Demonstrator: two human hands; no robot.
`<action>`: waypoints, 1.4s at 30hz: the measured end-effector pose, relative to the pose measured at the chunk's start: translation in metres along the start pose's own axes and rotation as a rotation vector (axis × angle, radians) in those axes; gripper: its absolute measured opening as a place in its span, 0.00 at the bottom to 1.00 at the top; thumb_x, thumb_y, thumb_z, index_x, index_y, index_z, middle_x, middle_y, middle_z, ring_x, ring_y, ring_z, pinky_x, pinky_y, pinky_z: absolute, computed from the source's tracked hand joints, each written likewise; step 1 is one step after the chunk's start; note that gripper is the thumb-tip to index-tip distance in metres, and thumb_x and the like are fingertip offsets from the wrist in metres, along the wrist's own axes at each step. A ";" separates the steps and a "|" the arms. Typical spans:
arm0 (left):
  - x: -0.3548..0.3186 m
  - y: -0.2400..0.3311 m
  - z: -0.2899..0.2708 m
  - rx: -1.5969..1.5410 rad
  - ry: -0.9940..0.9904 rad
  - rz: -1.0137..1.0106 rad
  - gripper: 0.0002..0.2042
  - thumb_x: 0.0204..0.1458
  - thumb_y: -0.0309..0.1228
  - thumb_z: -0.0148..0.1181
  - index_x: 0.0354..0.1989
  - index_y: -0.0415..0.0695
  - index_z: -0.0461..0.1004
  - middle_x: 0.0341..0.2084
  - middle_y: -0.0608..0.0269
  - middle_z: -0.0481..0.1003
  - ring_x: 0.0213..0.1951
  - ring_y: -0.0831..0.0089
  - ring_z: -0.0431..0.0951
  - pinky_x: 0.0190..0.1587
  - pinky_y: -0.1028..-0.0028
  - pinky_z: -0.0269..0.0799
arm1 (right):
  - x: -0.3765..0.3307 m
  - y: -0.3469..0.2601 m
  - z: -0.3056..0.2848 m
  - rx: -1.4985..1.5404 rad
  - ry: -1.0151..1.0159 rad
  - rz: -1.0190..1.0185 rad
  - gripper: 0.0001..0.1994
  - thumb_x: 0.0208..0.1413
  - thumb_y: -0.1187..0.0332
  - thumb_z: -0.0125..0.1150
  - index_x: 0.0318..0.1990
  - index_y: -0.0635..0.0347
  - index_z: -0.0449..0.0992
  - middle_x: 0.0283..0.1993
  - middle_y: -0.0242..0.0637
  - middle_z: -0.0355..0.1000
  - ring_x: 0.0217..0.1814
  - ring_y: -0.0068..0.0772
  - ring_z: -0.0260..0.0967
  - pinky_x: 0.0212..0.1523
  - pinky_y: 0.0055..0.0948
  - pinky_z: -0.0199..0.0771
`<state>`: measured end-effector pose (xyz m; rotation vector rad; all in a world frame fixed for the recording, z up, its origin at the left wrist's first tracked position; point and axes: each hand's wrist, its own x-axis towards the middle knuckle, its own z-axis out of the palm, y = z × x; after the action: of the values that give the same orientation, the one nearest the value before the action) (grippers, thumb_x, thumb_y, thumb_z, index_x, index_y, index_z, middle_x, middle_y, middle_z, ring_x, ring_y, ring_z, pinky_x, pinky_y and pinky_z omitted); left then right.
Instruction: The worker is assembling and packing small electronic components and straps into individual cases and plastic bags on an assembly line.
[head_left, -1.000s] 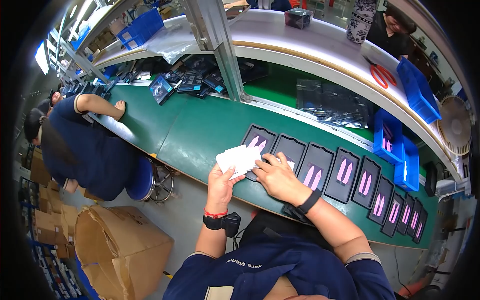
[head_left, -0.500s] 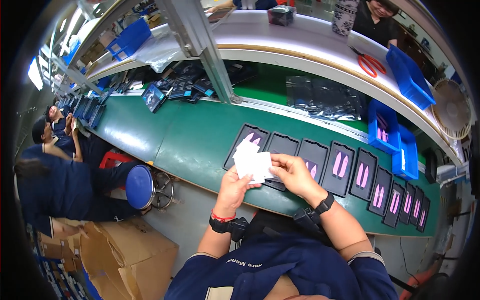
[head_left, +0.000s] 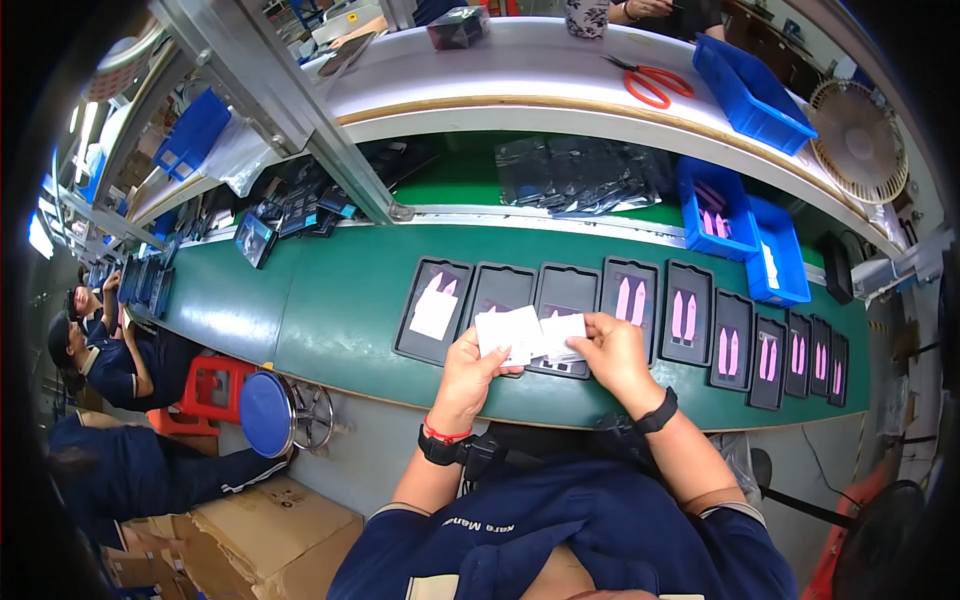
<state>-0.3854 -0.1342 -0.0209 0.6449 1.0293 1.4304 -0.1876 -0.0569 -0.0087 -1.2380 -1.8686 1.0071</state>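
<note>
My left hand [head_left: 468,372] holds a small stack of white cards [head_left: 510,334] over the near edge of the green conveyor belt [head_left: 330,310]. My right hand [head_left: 612,352] pinches one white card [head_left: 562,335] at the stack's right side. Below them lies a row of black trays [head_left: 686,313], most carrying two pink pieces. The leftmost tray [head_left: 432,308] has a white card lying on it.
Blue bins [head_left: 718,208] with pink parts stand at the belt's far right. Red scissors [head_left: 648,84] and a blue bin [head_left: 750,80] lie on the white upper shelf. A metal post [head_left: 300,120] crosses diagonally. Seated co-workers [head_left: 110,355] are at left, near a blue stool [head_left: 266,412] and cardboard boxes [head_left: 270,525].
Both hands shifted right along the row of trays. A white card now lies on the leftmost tray, and my right hand draws one card off the stack.
</note>
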 end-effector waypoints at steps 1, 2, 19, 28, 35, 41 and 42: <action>0.002 -0.001 0.002 0.005 -0.004 -0.003 0.14 0.53 0.19 0.53 0.48 0.36 0.67 0.39 0.55 0.75 0.38 0.69 0.78 0.36 0.71 0.79 | -0.002 -0.005 -0.001 -0.266 0.091 -0.176 0.11 0.47 0.75 0.62 0.39 0.70 0.74 0.31 0.44 0.75 0.25 0.22 0.70 0.26 0.23 0.68; 0.004 -0.003 0.004 0.023 -0.030 -0.008 0.14 0.53 0.19 0.52 0.49 0.36 0.67 0.40 0.56 0.75 0.38 0.70 0.78 0.36 0.72 0.78 | -0.004 -0.007 -0.004 -0.355 0.188 -0.301 0.17 0.47 0.75 0.60 0.46 0.70 0.72 0.37 0.48 0.75 0.29 0.29 0.72 0.30 0.25 0.70; 0.040 -0.014 0.073 0.106 -0.138 -0.098 0.13 0.53 0.19 0.52 0.48 0.39 0.68 0.40 0.60 0.74 0.39 0.74 0.76 0.36 0.75 0.78 | 0.006 0.038 -0.066 0.432 0.146 0.185 0.06 0.47 0.77 0.62 0.35 0.68 0.75 0.29 0.40 0.75 0.29 0.26 0.73 0.30 0.24 0.72; 0.050 -0.030 0.111 0.134 -0.307 -0.167 0.14 0.54 0.20 0.52 0.49 0.39 0.67 0.41 0.60 0.74 0.40 0.73 0.76 0.39 0.73 0.78 | -0.014 0.034 -0.081 0.282 0.187 0.073 0.05 0.51 0.73 0.59 0.32 0.67 0.75 0.23 0.34 0.72 0.23 0.17 0.65 0.24 0.21 0.64; 0.058 -0.041 0.141 0.027 -0.238 -0.271 0.13 0.52 0.21 0.55 0.47 0.40 0.68 0.40 0.61 0.75 0.38 0.73 0.77 0.36 0.74 0.78 | -0.013 0.077 -0.128 -0.250 0.416 0.165 0.09 0.45 0.69 0.66 0.28 0.66 0.75 0.22 0.45 0.73 0.22 0.41 0.71 0.25 0.33 0.69; 0.053 -0.059 0.173 0.029 -0.178 -0.282 0.14 0.49 0.21 0.59 0.45 0.42 0.69 0.36 0.62 0.76 0.36 0.73 0.78 0.31 0.74 0.78 | -0.025 0.037 -0.120 0.270 0.325 0.187 0.07 0.49 0.71 0.66 0.29 0.65 0.74 0.23 0.27 0.71 0.25 0.09 0.60 0.25 0.14 0.61; 0.054 -0.062 0.176 0.051 -0.220 -0.294 0.14 0.50 0.23 0.59 0.46 0.42 0.69 0.37 0.62 0.76 0.37 0.72 0.78 0.31 0.72 0.79 | -0.025 0.042 -0.123 0.269 0.332 0.190 0.07 0.49 0.71 0.66 0.29 0.65 0.74 0.23 0.27 0.71 0.25 0.09 0.60 0.25 0.14 0.61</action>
<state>-0.2114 -0.0496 -0.0048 0.6429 0.9454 1.0562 -0.0578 -0.0412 0.0099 -1.3423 -1.3365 1.0397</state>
